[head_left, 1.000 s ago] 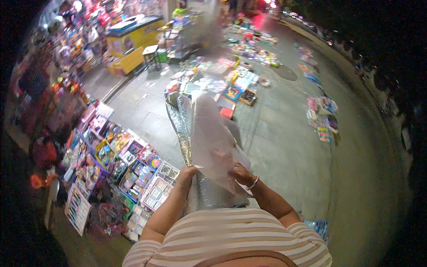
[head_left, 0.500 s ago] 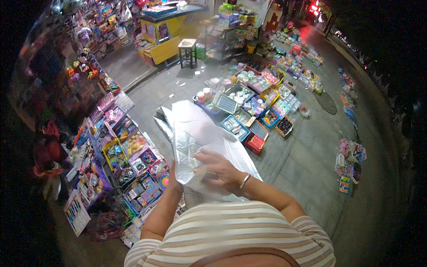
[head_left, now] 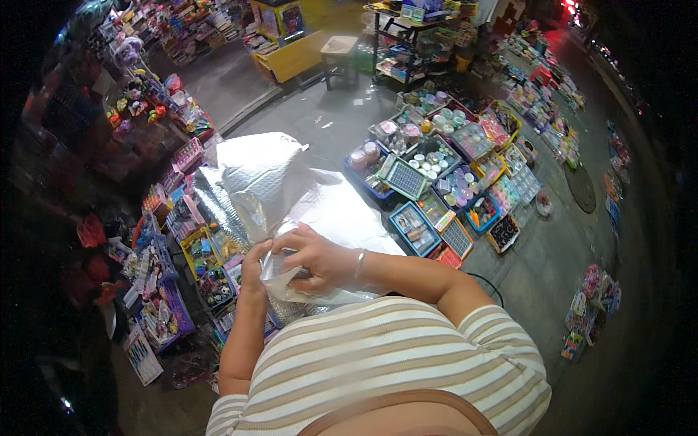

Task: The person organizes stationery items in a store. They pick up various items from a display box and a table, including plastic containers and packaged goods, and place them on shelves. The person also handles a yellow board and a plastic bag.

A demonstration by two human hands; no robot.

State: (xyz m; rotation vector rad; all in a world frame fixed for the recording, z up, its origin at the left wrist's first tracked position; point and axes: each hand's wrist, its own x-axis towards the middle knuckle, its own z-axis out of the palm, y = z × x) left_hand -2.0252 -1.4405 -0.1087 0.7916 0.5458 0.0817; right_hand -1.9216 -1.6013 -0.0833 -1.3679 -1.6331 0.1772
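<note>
In front of my chest is a large, shiny silver foil sheet (head_left: 254, 167) with a quilted, bubble-like texture, creased and folded over on its left side. A pale film-like layer (head_left: 349, 218) spreads to its right, glaring in the light. My left hand (head_left: 256, 265) is closed on the foil's near left edge, thumb uppermost. Just right of it, my right hand (head_left: 316, 260), a silver bangle on the wrist, has bent fingers closed on the thin, pale, crumpled layer. The fingertips of both hands are close together. Whether the foil is a bag or a flat sheet I cannot tell.
Baskets of small goods (head_left: 207, 254) stand close on my left. More trays of trinkets (head_left: 436, 174) cover the ground ahead to the right. A stool (head_left: 339, 47) and a dark shelf rack (head_left: 400, 47) stand farther off. A dark cable (head_left: 491, 283) curves beside my right elbow.
The foil's upper part has folded over and swung left, with its quilted side now showing. My right hand has come left towards my left hand. The whole view has shifted slightly.
</note>
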